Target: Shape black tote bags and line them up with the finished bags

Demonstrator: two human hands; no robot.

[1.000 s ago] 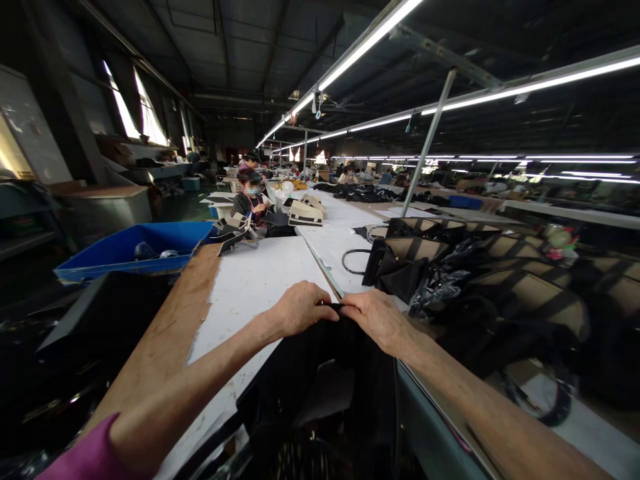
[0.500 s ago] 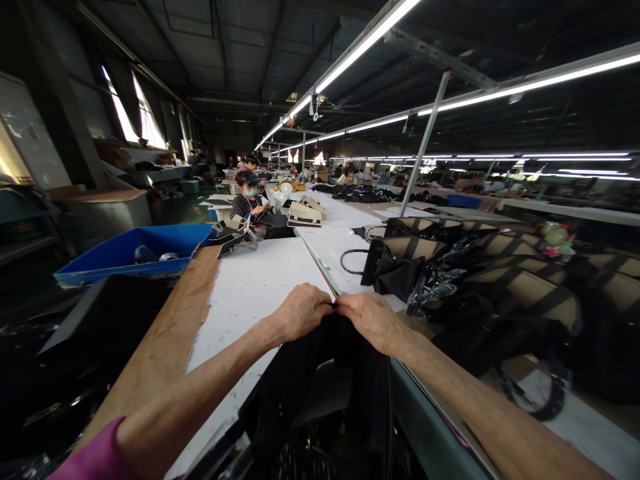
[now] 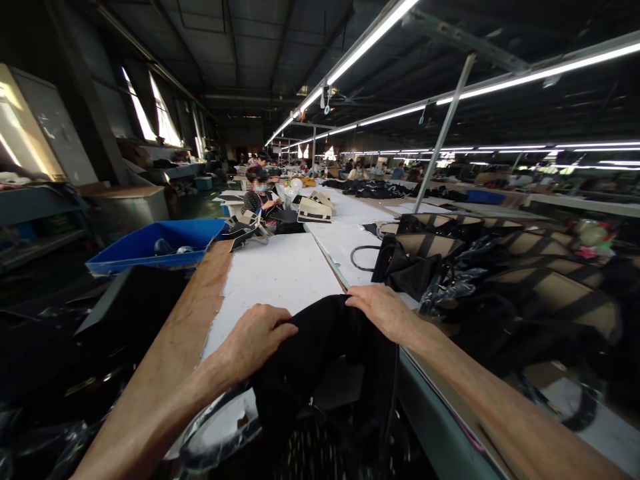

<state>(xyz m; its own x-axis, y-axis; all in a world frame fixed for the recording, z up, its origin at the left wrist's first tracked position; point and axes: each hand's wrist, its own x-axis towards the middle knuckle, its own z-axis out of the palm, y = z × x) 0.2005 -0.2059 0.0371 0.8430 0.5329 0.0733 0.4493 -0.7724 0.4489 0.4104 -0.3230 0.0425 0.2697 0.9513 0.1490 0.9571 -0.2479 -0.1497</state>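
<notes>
Gripping the black bag (image 3: 325, 353) at its upper edge, the left hand (image 3: 257, 340) and the right hand (image 3: 383, 310) stay apart; the bag lies between them on the white table (image 3: 270, 273).

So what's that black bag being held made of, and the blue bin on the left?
The black bag looks like soft matte fabric, maybe nylon: it drapes and creases. The blue bin seems rigid plastic: smooth, slightly glossy, evenly coloured walls.
</notes>
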